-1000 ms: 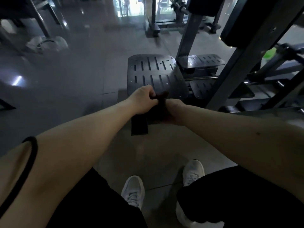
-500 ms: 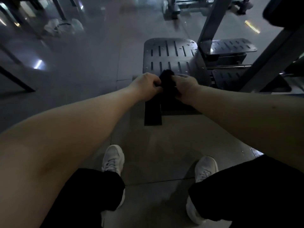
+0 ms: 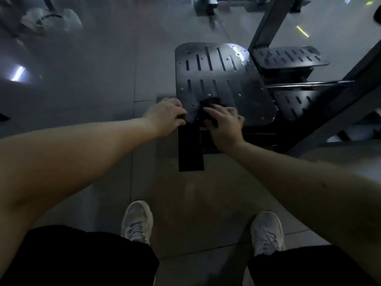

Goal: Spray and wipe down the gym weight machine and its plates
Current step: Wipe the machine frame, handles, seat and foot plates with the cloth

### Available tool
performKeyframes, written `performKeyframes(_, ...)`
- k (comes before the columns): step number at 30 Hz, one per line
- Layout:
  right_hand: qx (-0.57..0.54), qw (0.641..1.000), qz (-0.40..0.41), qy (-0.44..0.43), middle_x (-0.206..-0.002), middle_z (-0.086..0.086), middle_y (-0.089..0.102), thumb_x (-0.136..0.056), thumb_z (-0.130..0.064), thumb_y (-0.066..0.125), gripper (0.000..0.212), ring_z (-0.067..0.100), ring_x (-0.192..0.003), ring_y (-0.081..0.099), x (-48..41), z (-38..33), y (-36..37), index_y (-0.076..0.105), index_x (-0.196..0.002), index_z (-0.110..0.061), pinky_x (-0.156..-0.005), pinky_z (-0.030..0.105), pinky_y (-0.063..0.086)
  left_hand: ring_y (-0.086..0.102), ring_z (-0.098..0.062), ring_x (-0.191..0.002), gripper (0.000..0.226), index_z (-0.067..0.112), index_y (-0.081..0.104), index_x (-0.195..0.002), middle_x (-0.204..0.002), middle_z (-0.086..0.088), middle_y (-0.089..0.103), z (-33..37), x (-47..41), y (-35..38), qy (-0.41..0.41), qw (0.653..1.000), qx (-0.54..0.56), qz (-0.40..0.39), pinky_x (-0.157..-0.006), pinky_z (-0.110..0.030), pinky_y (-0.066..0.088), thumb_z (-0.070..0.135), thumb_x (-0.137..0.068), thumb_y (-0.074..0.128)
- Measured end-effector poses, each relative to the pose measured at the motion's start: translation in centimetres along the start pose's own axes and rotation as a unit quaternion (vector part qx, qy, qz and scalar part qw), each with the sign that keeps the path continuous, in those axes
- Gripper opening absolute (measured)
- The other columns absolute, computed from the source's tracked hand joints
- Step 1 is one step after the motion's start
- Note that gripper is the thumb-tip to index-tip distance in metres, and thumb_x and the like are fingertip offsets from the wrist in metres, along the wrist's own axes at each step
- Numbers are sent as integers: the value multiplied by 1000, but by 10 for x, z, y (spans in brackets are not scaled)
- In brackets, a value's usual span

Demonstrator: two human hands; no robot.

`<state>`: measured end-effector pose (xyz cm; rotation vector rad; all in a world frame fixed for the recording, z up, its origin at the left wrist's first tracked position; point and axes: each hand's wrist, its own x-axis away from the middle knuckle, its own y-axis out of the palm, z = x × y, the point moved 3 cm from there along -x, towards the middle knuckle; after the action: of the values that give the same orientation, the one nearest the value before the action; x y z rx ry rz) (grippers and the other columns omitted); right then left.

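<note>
A large dark slotted foot plate point(image 3: 222, 79) of the gym machine lies low in front of me, with a shiny wet patch near its far right corner. My right hand point(image 3: 223, 124) presses a dark cloth point(image 3: 210, 105) onto the plate's near edge, fingers spread over it. My left hand point(image 3: 168, 115) grips the plate's near left corner, fingers curled around the edge. Two smaller slotted plates point(image 3: 288, 57) sit to the right.
The machine's dark steel frame post point(image 3: 268, 23) and a diagonal beam point(image 3: 329, 116) rise on the right. A black base bar point(image 3: 190, 149) runs toward me under the plate. My two white shoes point(image 3: 137, 221) stand on the tiled floor. A pale bag point(image 3: 47, 19) lies far left.
My hands have come apart: the right one now lays the cloth flat on the plate, while the left has moved to the plate's near corner. The view has tilted further down.
</note>
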<state>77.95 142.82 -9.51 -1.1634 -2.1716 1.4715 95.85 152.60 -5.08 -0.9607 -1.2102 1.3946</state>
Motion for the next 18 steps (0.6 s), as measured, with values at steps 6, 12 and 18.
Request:
performKeyframes(6,-6,997,66,-36,-136,-8,65,-91,-38,59,40,26,-122,53,-3,33,-4,69,-129,-34,-98,43,38,57,-19,-113,31,15,71,-121,-124,1,57,-16,2,17,35,990,96,95,-95,-40,50,33,-97,66)
performKeyframes(12,-19,980,138,140,-136,-7,65,-88,-39,55,42,28,-125,49,-8,41,-9,71,-126,-30,-107,49,37,58,-13,-106,29,14,74,-113,-118,2,58,-26,-1,32,39,974,168,148,-88,-42,56,34,-92,71)
performKeyframes(18,6,998,39,-55,-147,-6,57,-97,-36,55,43,21,-138,44,-5,-20,19,63,-138,-30,-100,35,24,57,-15,-110,29,14,74,-111,-117,3,58,-32,1,36,42,965,202,164,-84,-45,58,34,-89,74)
